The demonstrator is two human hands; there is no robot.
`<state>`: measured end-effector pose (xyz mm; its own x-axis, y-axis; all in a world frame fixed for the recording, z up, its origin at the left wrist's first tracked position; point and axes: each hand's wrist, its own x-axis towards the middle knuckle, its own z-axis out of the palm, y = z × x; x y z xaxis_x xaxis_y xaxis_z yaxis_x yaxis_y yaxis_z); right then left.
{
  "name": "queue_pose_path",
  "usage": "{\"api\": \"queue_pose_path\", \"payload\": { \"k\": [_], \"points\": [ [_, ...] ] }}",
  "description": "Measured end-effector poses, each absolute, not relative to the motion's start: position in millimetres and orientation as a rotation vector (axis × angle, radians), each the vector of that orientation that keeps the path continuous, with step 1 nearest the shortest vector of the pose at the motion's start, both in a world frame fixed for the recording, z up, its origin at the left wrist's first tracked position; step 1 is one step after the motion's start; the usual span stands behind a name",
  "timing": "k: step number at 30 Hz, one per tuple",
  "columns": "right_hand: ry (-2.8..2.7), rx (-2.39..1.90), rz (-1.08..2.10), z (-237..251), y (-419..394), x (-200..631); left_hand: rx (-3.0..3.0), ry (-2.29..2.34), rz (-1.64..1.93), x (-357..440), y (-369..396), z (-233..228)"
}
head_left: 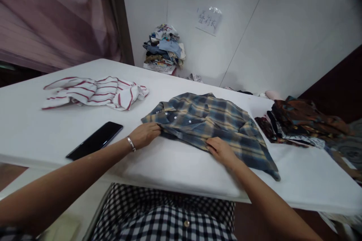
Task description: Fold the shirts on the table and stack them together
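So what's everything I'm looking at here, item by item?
plaid shirt: one, blue and yellow, middle of the table, under both hands
striped garment: one, white and red, crumpled, far left of the table
phone: one, black, near left of the table
dark patterned clothes: a stack, brown and dark, right end of the table
clothes pile: one heap, mixed colours, by the wall
paper sign: one, white, on the wall
table: one, white
left hand: grips the shirt's left edge, bracelet on wrist
right hand: flat on the shirt's near edge

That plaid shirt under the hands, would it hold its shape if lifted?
Probably not: the plaid shirt lies in soft folds, so it would likely droop. It looks thin, so probably light. The left hand and right hand press its edge flat.
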<state>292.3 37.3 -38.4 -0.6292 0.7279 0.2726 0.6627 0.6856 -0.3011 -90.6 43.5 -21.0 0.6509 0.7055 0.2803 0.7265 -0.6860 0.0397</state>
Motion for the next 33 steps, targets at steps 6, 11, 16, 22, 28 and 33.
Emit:
{"api": "queue_pose_path", "payload": {
  "k": [6,11,16,22,28,33],
  "points": [
    [-2.628,-1.036,0.248,-33.7,22.2,289.9,-2.817,-1.348,-0.551,-89.3,40.9,-32.5],
    [-2.404,-1.116,0.382,-32.5,36.9,301.7,-2.729,-1.735,-0.529,-87.3,38.5,-25.0],
    [-2.259,-1.354,0.169,-31.3,79.7,307.6,-2.520,-1.691,-0.716,-72.1,46.3,-15.1],
    [-2.265,-1.658,0.162,-28.5,117.1,284.7,-2.766,-1.542,-0.581,-48.4,65.9,-18.7],
    [-2.151,-1.703,0.359,-35.0,136.9,279.6,-2.782,-1.672,-0.489,-35.1,75.9,-14.6],
    [-2.065,-1.725,0.290,-30.8,146.7,286.9,-2.818,-1.999,-0.538,-34.8,94.7,8.9]
  ]
}}
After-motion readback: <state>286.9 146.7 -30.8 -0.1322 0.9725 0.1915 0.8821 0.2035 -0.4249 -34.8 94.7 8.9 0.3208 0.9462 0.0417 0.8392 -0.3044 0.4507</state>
